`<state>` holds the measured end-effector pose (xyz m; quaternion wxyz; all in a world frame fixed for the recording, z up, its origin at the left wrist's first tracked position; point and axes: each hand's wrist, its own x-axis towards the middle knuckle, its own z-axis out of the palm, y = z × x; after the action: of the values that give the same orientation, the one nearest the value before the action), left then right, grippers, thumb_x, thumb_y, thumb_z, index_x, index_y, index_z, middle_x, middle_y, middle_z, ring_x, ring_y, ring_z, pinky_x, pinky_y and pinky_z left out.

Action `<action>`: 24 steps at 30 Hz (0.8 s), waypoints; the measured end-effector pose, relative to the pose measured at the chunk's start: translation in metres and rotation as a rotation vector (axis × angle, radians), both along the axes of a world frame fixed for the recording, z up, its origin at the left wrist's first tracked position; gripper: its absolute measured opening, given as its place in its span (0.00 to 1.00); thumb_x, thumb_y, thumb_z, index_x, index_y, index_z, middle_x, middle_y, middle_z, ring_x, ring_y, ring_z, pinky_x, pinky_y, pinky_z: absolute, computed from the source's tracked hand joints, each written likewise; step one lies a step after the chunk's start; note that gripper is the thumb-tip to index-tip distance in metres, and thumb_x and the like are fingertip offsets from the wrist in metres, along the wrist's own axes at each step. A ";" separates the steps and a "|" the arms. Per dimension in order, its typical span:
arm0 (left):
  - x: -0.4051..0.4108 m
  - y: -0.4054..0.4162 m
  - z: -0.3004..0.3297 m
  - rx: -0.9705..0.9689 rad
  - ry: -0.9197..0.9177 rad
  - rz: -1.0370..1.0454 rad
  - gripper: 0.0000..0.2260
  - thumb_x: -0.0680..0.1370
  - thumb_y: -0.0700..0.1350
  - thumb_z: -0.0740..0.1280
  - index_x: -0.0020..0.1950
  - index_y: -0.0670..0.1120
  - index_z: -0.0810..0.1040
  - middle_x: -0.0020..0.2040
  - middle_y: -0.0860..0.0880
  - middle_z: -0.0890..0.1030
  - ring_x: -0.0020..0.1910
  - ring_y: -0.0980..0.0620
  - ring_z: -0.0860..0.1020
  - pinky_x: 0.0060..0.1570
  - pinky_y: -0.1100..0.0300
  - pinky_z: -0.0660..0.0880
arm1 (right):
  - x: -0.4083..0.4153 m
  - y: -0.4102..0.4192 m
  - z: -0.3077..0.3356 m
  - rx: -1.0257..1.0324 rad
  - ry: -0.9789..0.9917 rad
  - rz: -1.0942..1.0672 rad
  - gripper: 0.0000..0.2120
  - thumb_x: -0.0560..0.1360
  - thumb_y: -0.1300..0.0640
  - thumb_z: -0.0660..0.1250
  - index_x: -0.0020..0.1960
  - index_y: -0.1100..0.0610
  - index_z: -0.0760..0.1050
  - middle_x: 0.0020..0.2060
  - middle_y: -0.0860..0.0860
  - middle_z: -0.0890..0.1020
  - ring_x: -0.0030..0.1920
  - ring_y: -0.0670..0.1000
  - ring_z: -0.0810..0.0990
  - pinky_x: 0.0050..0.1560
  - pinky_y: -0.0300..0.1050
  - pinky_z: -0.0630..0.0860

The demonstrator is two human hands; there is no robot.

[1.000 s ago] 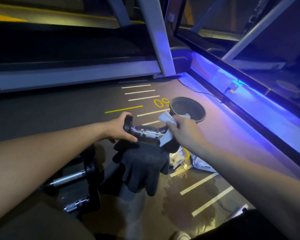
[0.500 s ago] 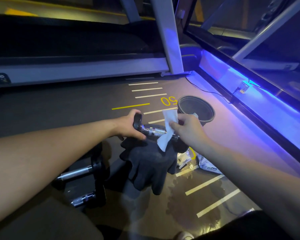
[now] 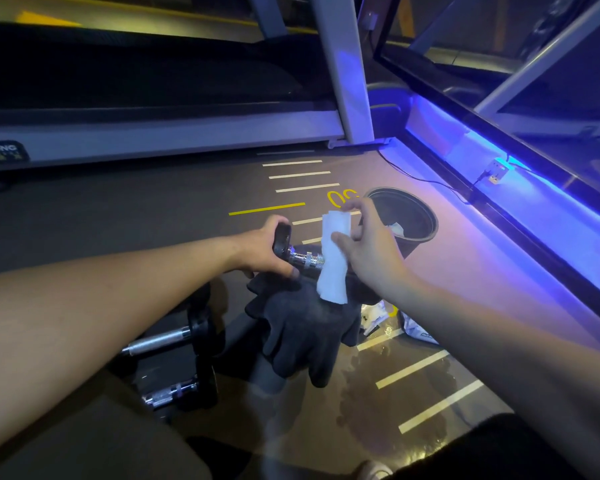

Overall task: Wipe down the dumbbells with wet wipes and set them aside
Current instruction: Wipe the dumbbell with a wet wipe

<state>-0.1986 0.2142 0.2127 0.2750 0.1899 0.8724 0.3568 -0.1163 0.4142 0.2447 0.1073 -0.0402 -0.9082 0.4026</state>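
Flooring (image 3: 174, 216) under me is showing as dark rubber gym matting, painted with white bars and one yellow line beside a yellow number, and a wet patch (image 3: 388, 407) is glistening on it near my right knee. A treadmill (image 3: 160, 133) is running along the far edge of the floor, and a strip of blue light (image 3: 520, 206) is glowing along the right edge under a glass wall.

I am counting three dumbbells. One dumbbell (image 3: 300, 256) I am holding up over the middle of the floor: my left hand (image 3: 260, 251) is gripping its black end plate, fingers curled round it. My right hand (image 3: 368, 247) is pinching a white wet wipe (image 3: 333, 258) between thumb and fingers, the wipe draping over the chrome handle. The other two dumbbells (image 3: 174, 368) are lying side by side on the floor below my left forearm, close to me.

One dark glove (image 3: 305, 327) is sitting just under the held dumbbell; I cannot tell whether it is a pair. One black bin (image 3: 423, 216) is standing on the floor just past my right hand, with crumpled white bits inside. A crinkled wrapper (image 3: 416, 327) is lying beside the glove, under my right forearm.
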 end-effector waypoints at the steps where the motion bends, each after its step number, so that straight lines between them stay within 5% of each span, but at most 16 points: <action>1: 0.000 0.000 0.000 0.001 0.000 0.000 0.39 0.69 0.51 0.79 0.70 0.56 0.57 0.50 0.55 0.72 0.42 0.55 0.75 0.32 0.57 0.77 | -0.001 -0.001 0.000 0.025 0.013 0.000 0.16 0.78 0.61 0.65 0.57 0.44 0.66 0.27 0.54 0.72 0.27 0.49 0.70 0.28 0.41 0.69; 6: -0.002 0.000 -0.002 0.006 -0.002 -0.004 0.40 0.68 0.51 0.79 0.70 0.56 0.57 0.51 0.52 0.74 0.41 0.54 0.76 0.32 0.58 0.77 | -0.014 -0.004 -0.006 0.119 0.021 -0.027 0.18 0.79 0.59 0.62 0.62 0.38 0.68 0.34 0.54 0.77 0.37 0.56 0.77 0.36 0.49 0.75; 13: -0.006 -0.002 -0.003 -0.006 0.015 -0.047 0.48 0.66 0.52 0.81 0.76 0.54 0.53 0.57 0.49 0.74 0.46 0.52 0.77 0.37 0.60 0.76 | -0.021 -0.015 -0.020 0.021 -0.161 0.119 0.12 0.78 0.61 0.64 0.54 0.44 0.72 0.29 0.59 0.79 0.27 0.56 0.75 0.33 0.47 0.75; 16: -0.008 -0.002 -0.004 -0.015 0.018 -0.057 0.49 0.66 0.52 0.81 0.76 0.54 0.52 0.60 0.49 0.72 0.51 0.50 0.76 0.39 0.60 0.76 | -0.027 -0.020 -0.025 -0.038 -0.197 0.143 0.14 0.77 0.64 0.64 0.54 0.47 0.72 0.30 0.56 0.78 0.27 0.50 0.75 0.32 0.44 0.74; 20: -0.010 -0.001 -0.004 -0.019 0.028 -0.057 0.48 0.67 0.51 0.80 0.77 0.53 0.52 0.58 0.49 0.72 0.46 0.54 0.75 0.37 0.61 0.76 | -0.038 -0.021 -0.032 -0.041 -0.181 0.151 0.16 0.73 0.62 0.70 0.53 0.43 0.72 0.34 0.51 0.77 0.31 0.50 0.76 0.40 0.54 0.79; 24: -0.010 -0.001 -0.005 -0.027 0.056 -0.067 0.47 0.67 0.51 0.80 0.77 0.53 0.52 0.57 0.50 0.72 0.45 0.56 0.74 0.35 0.64 0.71 | -0.042 -0.023 -0.037 -0.035 -0.206 0.173 0.22 0.70 0.62 0.75 0.57 0.45 0.72 0.39 0.47 0.80 0.37 0.50 0.78 0.47 0.54 0.79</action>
<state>-0.2086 0.2133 0.2074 0.2646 0.2253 0.8776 0.3302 -0.1583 0.3910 0.2078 -0.0224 -0.0049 -0.9073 0.4199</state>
